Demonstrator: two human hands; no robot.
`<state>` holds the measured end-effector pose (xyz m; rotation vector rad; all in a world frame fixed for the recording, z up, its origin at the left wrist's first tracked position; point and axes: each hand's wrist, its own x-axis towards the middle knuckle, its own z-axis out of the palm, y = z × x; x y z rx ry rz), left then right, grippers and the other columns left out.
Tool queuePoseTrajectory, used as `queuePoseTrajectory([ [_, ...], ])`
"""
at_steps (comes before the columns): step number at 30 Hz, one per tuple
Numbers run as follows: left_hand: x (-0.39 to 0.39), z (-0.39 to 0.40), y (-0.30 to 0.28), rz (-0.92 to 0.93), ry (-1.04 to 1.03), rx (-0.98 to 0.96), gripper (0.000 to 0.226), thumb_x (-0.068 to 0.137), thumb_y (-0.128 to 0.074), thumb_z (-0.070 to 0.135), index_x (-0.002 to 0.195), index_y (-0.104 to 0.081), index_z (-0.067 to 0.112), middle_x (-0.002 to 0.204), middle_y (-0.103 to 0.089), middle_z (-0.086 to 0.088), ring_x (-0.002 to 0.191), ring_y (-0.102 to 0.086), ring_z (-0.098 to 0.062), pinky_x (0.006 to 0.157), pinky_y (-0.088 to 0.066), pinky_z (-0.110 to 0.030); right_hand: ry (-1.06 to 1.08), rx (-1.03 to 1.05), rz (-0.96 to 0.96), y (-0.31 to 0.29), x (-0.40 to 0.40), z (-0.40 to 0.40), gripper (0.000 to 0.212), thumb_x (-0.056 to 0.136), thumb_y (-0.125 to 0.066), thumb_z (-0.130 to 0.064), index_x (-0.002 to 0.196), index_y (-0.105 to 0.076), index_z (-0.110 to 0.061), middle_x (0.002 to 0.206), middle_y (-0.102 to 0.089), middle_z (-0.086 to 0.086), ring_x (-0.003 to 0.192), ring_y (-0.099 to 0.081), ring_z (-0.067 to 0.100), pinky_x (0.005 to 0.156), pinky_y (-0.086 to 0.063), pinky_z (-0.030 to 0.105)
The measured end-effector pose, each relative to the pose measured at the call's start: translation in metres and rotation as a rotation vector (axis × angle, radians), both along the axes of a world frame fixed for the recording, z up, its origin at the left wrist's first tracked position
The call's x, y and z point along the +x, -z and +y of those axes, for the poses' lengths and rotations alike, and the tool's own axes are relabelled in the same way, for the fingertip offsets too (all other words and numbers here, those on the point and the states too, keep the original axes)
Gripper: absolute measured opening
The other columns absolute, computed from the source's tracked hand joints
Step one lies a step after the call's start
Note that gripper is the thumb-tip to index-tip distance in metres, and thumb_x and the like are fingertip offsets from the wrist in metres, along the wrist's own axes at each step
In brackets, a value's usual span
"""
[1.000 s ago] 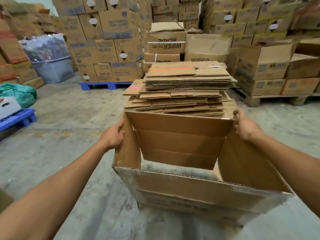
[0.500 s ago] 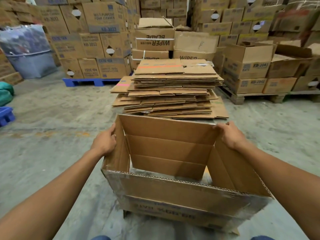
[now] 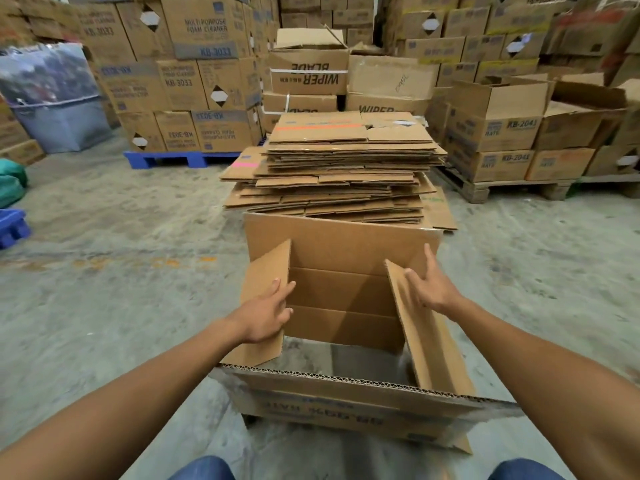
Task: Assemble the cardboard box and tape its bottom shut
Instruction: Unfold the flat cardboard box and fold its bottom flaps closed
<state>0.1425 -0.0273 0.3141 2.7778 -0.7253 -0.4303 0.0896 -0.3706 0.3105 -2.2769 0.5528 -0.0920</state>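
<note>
Landmark: the cardboard box (image 3: 341, 271) stands open on the concrete floor (image 3: 121, 289) right before the person, with bare floor showing through its middle.
Far left of the box: a clear plastic-wrapped bin (image 3: 55, 98), a green bundle (image 3: 10, 181) and a blue pallet corner (image 3: 12, 228), all well apart from the box.
Behind-left of the box: stacked cartons marked KB-3033 (image 3: 183, 84) on a blue pallet (image 3: 180, 159).
Left hand: the left hand (image 3: 265, 315) lies flat and open-fingered on the left flap (image 3: 266, 292), palm against the card; the flap leans inward over the opening.
Box near wall: the near flap (image 3: 346, 393) tilts toward the person, its corrugated edge up and printed lettering upside down on its outer face.
Box far wall: upright, just in front of the stack of flattened cartons (image 3: 343, 168), which rises behind the box.
Right hand: the right hand (image 3: 431, 287) is spread wide, fingers extended, pressing on the right flap (image 3: 426, 327); that flap also slants inward.
Behind the stack: cartons printed WIPER BLADE (image 3: 310, 72).
Right of the box: open cartons marked KB-2041 (image 3: 498, 123) on a wooden pallet (image 3: 502, 187), well apart.
Bottom edge: blue-trousered knees (image 3: 204, 471) just below the box.
</note>
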Motion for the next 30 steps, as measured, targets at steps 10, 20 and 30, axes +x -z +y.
queuePoseTrajectory([
  [10, -0.036, -0.016, 0.004, 0.01, 0.076, 0.281, 0.083, 0.094, -0.043, 0.031, 0.155, 0.011, 0.02, 0.163, 0.015, -0.013, 0.136, -0.035, -0.044, 0.111, -0.031, -0.043, -0.355, -0.5, 0.472, 0.076, -0.016, 0.001, 0.07, 0.102, -0.031, -0.049, 0.157, 0.004, -0.024, 0.166, 0.013, 0.009, 0.151, 0.01, 0.033, 0.122, -0.006, 0.052],
  [20, -0.052, -0.019, 0.035, 0.319, 0.198, 0.504, 0.08, 0.096, -0.027, 0.064, 0.156, 0.006, 0.022, 0.162, 0.017, -0.004, 0.148, 0.015, -0.033, 0.12, -0.003, -0.055, -0.38, -0.697, -0.207, 0.004, -0.016, 0.07, 0.023, 0.095, -0.047, -0.03, 0.111, -0.062, -0.021, 0.108, -0.068, 0.007, 0.095, -0.064, 0.029, 0.077, -0.053, 0.037],
  [30, -0.062, -0.034, 0.043, 0.319, 0.148, 0.433, 0.077, 0.094, -0.024, 0.067, 0.156, -0.011, 0.023, 0.164, 0.01, -0.005, 0.149, 0.013, -0.035, 0.118, -0.006, -0.058, -0.255, -0.716, 0.108, -0.017, 0.039, 0.061, 0.062, 0.093, -0.056, -0.044, 0.149, -0.032, -0.033, 0.143, -0.049, 0.008, 0.134, -0.042, 0.031, 0.115, -0.025, 0.056],
])
